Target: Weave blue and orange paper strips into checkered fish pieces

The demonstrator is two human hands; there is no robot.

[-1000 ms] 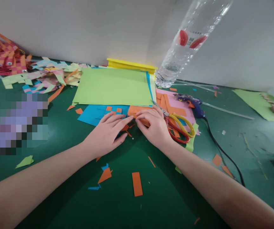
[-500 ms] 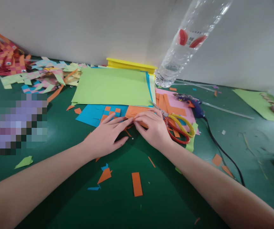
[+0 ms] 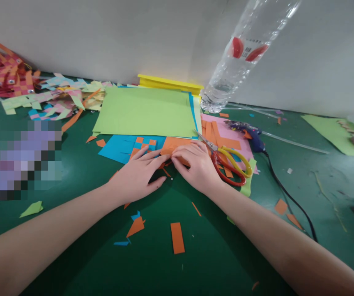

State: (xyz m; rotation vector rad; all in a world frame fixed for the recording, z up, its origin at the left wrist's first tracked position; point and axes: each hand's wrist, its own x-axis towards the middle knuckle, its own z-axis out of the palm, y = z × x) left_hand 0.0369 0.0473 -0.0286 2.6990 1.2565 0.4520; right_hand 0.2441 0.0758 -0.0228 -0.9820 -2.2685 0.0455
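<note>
My left hand lies palm down with its fingers stretched out and thumb apart. Under and beyond its fingers shows a woven orange-and-blue paper fish with a small eye, partly covered. My right hand is bent, its thumb and fingers drawn together at an orange paper piece, close to my left fingertips. The pinched spot itself is hidden. Scissors with red and yellow handles lie just right of my right hand. Blue paper lies beneath the fish.
A stack of green paper lies behind the hands. At right are a hot glue gun with its cord and a tilted plastic bottle. Woven paper fish pile up at far left. An orange strip and scraps lie in front.
My right fingertips have shifted very slightly left along the orange paper. My left hand stays in nearly the same place, and the things around have not moved.
</note>
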